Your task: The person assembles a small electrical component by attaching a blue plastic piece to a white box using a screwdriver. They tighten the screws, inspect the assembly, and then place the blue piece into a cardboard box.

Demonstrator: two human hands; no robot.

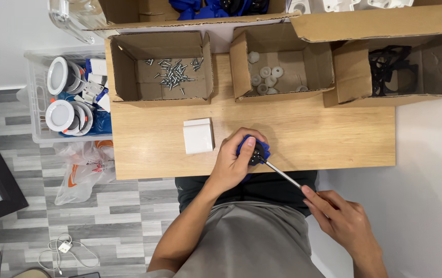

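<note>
My left hand (234, 162) grips a small blue part with a black centre (256, 151) at the near edge of the wooden table (334, 134). My right hand (342, 219) holds a screwdriver (282, 174); its metal shaft runs up and left, and its tip sits in the black centre of the blue part. A white square block (198, 136) lies on the table just left of my left hand.
Along the table's far side stand three open cardboard boxes: one with several screws (174, 72), one with white round caps (265, 77), one with black parts (391, 67). A clear bin of white round lamps (66, 98) and a plastic bag (84, 164) sit at left.
</note>
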